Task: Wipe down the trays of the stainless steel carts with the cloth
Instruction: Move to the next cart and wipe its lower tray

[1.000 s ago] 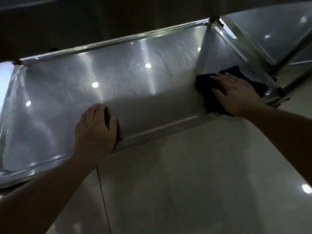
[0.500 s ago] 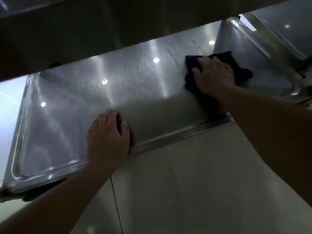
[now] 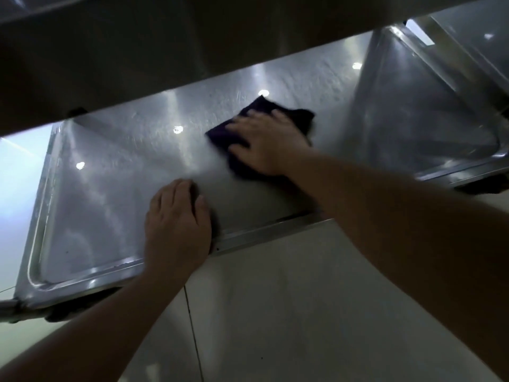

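A low stainless steel cart tray [image 3: 91, 205] spans the view, its floor shiny with light spots. A dark cloth [image 3: 256, 111] lies flat near the middle of the tray. My right hand [image 3: 271, 144] presses down on the cloth with spread fingers, covering most of it. My left hand [image 3: 177, 224] rests palm-down over the tray's near rim, fingers reaching onto the tray floor, holding nothing.
The dark underside of an upper shelf [image 3: 165, 51] overhangs the far half of the tray. The tray's right wall [image 3: 407, 106] rises at the right end, with another steel surface [image 3: 484, 31] beyond it. Pale tiled floor [image 3: 275, 312] lies in front.
My right hand has slid the cloth leftward from the tray's right end to its middle. The view has shifted, showing more of the left end. My left hand stays on the rim.
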A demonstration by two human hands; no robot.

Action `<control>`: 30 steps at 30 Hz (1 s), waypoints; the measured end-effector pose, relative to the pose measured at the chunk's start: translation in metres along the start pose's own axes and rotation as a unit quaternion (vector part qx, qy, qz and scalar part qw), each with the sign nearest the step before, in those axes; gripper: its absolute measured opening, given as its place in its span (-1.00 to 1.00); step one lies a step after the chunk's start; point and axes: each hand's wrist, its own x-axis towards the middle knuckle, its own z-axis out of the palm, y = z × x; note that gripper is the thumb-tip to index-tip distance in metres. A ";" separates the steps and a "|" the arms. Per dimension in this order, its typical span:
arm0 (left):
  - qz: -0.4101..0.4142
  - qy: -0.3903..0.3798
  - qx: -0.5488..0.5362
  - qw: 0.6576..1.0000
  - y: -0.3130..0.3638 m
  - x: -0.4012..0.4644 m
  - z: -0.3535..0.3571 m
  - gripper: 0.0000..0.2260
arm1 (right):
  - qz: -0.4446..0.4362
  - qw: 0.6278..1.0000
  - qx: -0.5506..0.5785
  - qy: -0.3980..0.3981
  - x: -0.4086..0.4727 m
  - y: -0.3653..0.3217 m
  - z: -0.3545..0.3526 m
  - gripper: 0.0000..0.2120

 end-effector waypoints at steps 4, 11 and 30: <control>-0.008 -0.010 0.025 1.000 -0.002 0.000 0.000 -0.51 | 0.148 0.988 0.014 0.031 0.003 0.090 -0.023 -0.40; -0.013 0.001 0.026 1.000 0.000 0.001 0.000 -0.53 | 0.312 0.947 0.012 0.079 -0.073 0.213 -0.050 -0.40; -0.016 -0.001 0.021 1.000 0.004 0.000 -0.001 -0.53 | 0.027 0.999 -0.013 0.011 -0.129 -0.016 0.018 -0.39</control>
